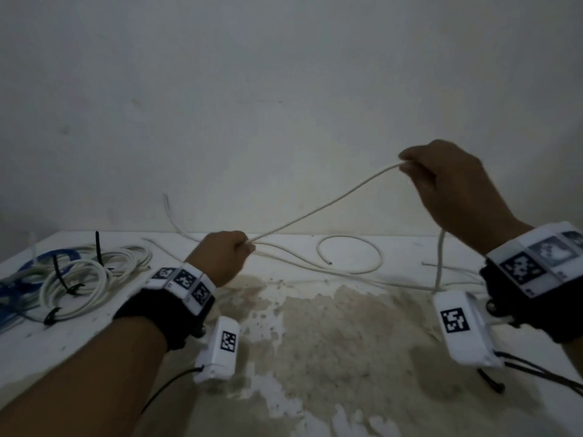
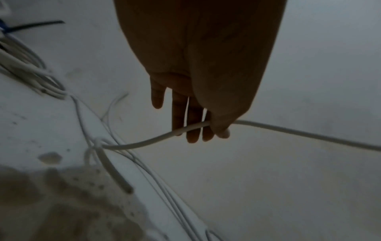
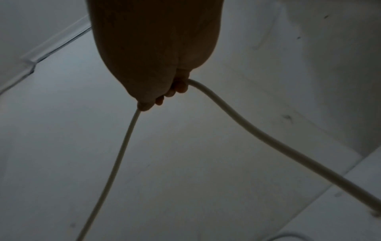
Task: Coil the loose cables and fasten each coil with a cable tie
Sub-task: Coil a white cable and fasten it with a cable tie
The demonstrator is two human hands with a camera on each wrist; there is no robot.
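A long white cable stretches taut between both hands above the table. My left hand pinches it low at the table's back edge; in the left wrist view the cable runs under the thumb and across the fingers. My right hand is raised higher on the right and grips the cable, which drops from the fist down to the table. In the right wrist view the cable passes through the closed fingers. More of the cable lies in a loose loop on the table.
Coiled white cables and a blue one, fastened with black cable ties, lie at the table's left. The white table has a large brown worn patch. A plain wall stands right behind it.
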